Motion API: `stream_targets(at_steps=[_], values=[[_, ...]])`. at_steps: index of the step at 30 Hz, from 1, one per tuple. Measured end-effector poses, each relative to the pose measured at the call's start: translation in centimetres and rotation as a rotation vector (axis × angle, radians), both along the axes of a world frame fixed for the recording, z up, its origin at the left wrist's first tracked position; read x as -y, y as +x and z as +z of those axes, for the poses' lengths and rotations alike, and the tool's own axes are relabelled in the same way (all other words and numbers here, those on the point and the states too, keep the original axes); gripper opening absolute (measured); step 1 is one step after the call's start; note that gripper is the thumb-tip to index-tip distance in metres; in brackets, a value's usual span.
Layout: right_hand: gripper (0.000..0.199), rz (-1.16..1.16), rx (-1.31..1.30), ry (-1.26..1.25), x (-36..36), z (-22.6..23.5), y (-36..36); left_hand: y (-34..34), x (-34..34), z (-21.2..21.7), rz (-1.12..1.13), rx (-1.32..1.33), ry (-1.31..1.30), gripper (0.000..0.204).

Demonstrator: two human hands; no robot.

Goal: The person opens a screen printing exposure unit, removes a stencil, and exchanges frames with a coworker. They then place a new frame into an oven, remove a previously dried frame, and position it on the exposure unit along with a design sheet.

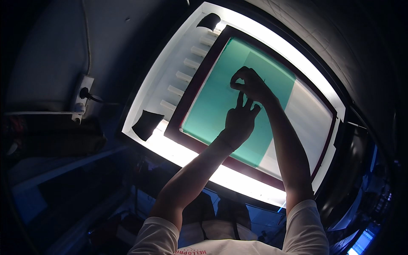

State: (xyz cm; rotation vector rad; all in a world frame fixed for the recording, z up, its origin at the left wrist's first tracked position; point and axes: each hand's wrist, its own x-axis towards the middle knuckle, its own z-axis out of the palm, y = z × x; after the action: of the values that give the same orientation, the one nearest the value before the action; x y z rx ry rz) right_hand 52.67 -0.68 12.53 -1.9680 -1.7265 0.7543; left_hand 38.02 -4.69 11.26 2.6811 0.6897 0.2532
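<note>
A dark reddish frame (193, 87) with a pale panel stretched inside lies tilted on a brightly lit light box (178, 148). Green covers most of the panel (210, 93), with a deeper green rectangle (276, 80) in its middle and a whitish strip (304, 123) at its right. Over the green, my right hand (253, 86) is closed, thumb and finger meeting in a ring; anything pinched there is hidden in silhouette. Just below it, my left hand (240, 123) is open, fingers stretched toward the right hand. Both hands are dark against the light; whether they touch the panel I cannot tell.
Two black pieces (147, 125) (209, 21) lie at the light box's left corners, with a row of short white bars (184, 76) between them. A power strip (82, 97) with a plug hangs on the left wall. A lit screen (361, 242) glows at lower right.
</note>
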Motion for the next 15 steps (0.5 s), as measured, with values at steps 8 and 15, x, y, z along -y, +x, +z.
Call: stream_targets(at_steps=[8, 15], values=[[0.056, -0.171, 0.201, 0.094, 0.6, -0.6, -0.8, -0.1, -0.1, -0.5, 0.005, 0.042, 0.005, 0.057], [0.1, -0.229, 0.509, 0.228, -0.2, -1.8, 0.3, -0.5, 0.0, 0.0, -0.032, 0.05, -0.013, 0.049]])
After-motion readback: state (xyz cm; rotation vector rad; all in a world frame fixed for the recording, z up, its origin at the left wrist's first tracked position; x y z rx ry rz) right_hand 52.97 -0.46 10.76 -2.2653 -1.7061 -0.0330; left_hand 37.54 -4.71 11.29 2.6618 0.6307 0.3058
